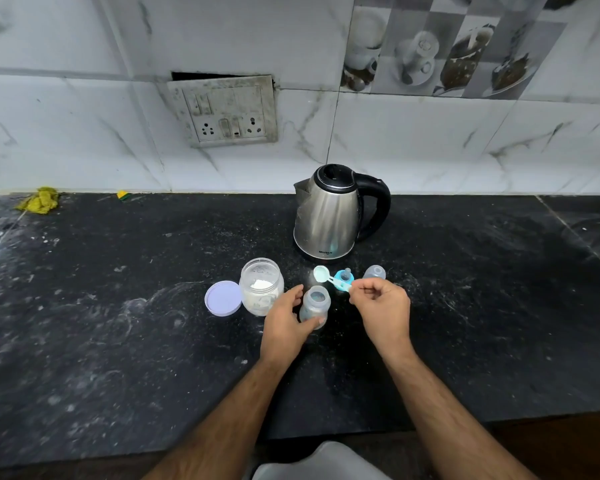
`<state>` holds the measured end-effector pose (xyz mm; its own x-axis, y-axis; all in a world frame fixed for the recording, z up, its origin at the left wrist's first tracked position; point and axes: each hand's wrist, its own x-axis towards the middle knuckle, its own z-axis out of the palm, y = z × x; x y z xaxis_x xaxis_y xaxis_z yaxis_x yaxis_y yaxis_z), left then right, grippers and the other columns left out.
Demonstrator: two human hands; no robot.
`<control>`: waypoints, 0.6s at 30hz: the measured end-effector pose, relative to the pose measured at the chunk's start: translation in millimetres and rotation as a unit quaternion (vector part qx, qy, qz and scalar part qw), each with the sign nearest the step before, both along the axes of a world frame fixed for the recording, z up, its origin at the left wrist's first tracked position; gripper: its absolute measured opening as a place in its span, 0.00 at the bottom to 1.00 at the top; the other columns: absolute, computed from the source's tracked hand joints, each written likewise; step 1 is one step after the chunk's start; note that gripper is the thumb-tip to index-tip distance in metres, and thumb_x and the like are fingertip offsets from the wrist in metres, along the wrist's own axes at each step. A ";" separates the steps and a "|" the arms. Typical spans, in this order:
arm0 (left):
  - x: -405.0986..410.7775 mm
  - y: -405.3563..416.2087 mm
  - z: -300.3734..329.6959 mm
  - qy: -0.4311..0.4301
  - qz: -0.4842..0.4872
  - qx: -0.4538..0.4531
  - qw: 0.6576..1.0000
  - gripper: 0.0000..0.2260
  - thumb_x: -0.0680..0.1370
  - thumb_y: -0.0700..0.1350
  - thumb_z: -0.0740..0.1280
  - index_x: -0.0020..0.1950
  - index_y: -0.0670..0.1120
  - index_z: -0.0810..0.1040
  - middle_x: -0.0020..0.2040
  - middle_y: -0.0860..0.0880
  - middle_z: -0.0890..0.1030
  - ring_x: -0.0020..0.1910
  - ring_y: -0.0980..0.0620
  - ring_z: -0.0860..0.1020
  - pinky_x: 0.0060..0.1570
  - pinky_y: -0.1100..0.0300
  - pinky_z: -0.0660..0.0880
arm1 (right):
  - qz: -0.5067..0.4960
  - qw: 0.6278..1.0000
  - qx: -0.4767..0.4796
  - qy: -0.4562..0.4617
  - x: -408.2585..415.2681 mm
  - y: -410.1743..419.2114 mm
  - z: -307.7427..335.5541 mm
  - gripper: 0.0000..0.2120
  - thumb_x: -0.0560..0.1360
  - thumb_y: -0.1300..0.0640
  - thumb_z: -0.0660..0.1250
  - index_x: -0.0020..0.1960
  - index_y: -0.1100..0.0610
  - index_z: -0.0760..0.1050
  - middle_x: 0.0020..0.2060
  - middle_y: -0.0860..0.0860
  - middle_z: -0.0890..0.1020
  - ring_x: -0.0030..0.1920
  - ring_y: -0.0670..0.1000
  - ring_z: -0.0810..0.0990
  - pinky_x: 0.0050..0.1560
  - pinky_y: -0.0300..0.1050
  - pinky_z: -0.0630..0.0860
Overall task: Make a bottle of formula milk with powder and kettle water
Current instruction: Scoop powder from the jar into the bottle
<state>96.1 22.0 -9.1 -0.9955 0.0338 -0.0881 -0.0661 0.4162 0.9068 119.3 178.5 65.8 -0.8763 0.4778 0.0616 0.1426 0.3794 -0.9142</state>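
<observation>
A: Position of the open baby bottle [314,306]?
B: Upright on the black counter [118,341], near the front centre, in front of the steel kettle [329,216]; gripped round its lower body by the left hand [284,322], thumb across the near side, fingers curled behind.

A: And the right hand [381,306]?
B: Clenched in a pinch on the handle end of a pale plastic scoop [326,277]; scoop bowl raised above and just behind the bottle mouth, facing up. Contents of the bowl too small to tell.

A: Location of the powder?
B: In a clear jar [261,291], lid off, just left of the bottle and touching the back of the left hand or very nearly so; a mound of white powder visible inside. Lilac jar lid [223,298] flat on the counter, against the jar's left side.

A: Other bottle parts?
B: Blue teat ring [343,277] behind the scoop handle; clear cap [374,272] just to its right, both between the kettle and the right hand.

A: Background?
B: Marbled wall tiles, a grimy socket plate [227,110], a yellow cloth [40,199] far left on the counter.
</observation>
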 end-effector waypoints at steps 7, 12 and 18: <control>12.1 -30.5 11.1 0.104 0.096 0.019 0.990 0.09 0.73 0.45 0.75 0.52 0.50 0.82 0.44 0.56 0.83 0.42 0.60 0.81 0.43 0.61 0.79 | 0.046 0.997 -0.068 0.001 -19.7 -22.0 10.3 0.12 0.72 0.67 0.71 0.37 0.51 0.81 0.29 0.45 0.82 0.30 0.40 0.78 0.39 0.37 0.77; 10.2 -62.6 16.4 0.117 0.186 0.032 0.975 0.07 0.73 0.43 0.75 0.48 0.50 0.81 0.39 0.53 0.81 0.37 0.58 0.79 0.46 0.57 0.79 | 0.111 0.993 0.029 -0.001 -47.1 -48.7 23.2 0.12 0.69 0.65 0.70 0.35 0.48 0.83 0.28 0.44 0.82 0.33 0.44 0.79 0.42 0.44 0.79; 2.4 -86.9 15.5 0.071 0.157 -0.029 0.985 0.29 0.67 0.49 0.80 0.65 0.48 0.75 0.58 0.55 0.77 0.50 0.56 0.77 0.51 0.62 0.74 | 0.210 0.939 0.261 -0.079 -80.0 -90.1 33.3 0.12 0.69 0.62 0.62 0.33 0.49 0.78 0.34 0.45 0.83 0.39 0.50 0.81 0.40 0.46 0.80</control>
<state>98.5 -64.8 6.3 -0.9587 -0.2781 0.0594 -0.0743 0.4465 0.8917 39.3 88.4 99.1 -0.9986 0.0282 0.0444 -0.0020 0.8225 -0.5688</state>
